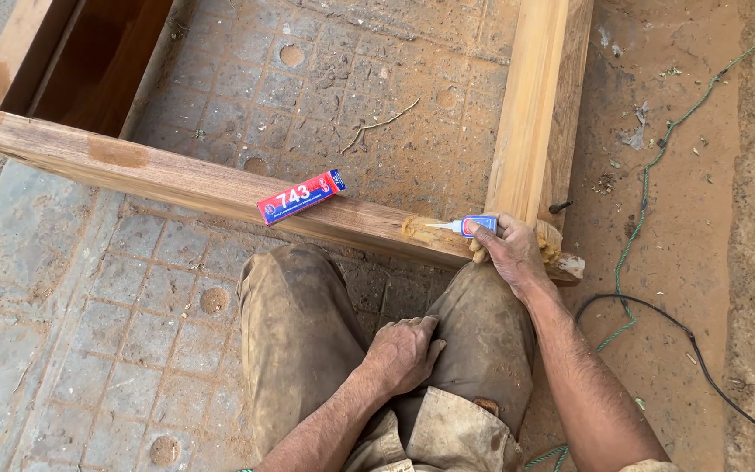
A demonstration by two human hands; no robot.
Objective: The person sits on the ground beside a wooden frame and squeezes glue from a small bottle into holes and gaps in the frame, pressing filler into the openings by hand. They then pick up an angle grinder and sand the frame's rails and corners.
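My right hand (509,249) grips a small glue bottle (467,225) with a blue label, its white nozzle pointing left onto a patch of sawdust filler (417,230) on a wooden frame (185,179). That spot lies by the corner joint where the near rail meets a second rail (530,114) running away from me. My left hand (404,350) rests flat on my knee, holding nothing. A red and blue glue carton (301,197) lies on the near rail, to the left of the bottle.
The frame lies on dusty patterned paving (133,306). Bare sandy ground (683,175) is to the right, crossed by a green cord (644,201) and a black cable (701,350). A nail or screw (559,207) sticks out beside the corner.
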